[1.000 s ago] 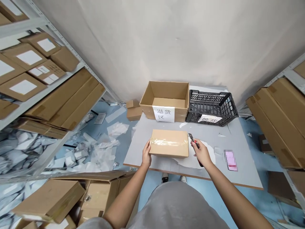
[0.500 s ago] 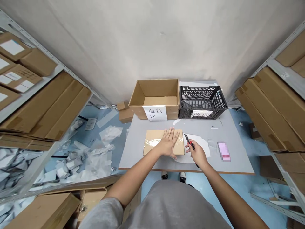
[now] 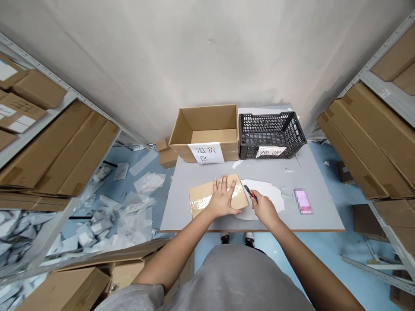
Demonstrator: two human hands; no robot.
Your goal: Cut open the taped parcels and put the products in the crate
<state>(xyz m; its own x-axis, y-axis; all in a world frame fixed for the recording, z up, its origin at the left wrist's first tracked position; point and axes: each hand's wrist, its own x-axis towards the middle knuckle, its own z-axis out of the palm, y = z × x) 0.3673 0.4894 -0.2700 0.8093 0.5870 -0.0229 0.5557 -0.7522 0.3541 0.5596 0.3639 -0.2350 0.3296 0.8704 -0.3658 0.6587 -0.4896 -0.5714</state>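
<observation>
A flat cardboard parcel (image 3: 201, 201) wrapped in clear tape lies on the grey table (image 3: 201, 181), slightly turned. My left hand (image 3: 223, 198) rests on it with fingers spread. My right hand (image 3: 265, 210) grips a red-handled utility knife (image 3: 250, 193), whose blade tip is close to the parcel's right corner. Behind them stand an open, empty cardboard box (image 3: 204, 138) with a paper sign in Chinese and a black plastic crate (image 3: 270, 134) with a similar sign. A blurred pink item (image 3: 303, 201) lies to the right of my right hand.
Two small cardboard boxes (image 3: 167, 154) stand behind the table's left end. Metal shelves stacked with cardboard boxes (image 3: 366, 147) flank both sides. Torn plastic and paper litter (image 3: 129, 216) cover the blue floor at left. A wall rises behind the table.
My left hand has moved from the parcel's left edge onto its top, and the parcel has turned slightly. The knife has moved closer to the parcel's right corner.
</observation>
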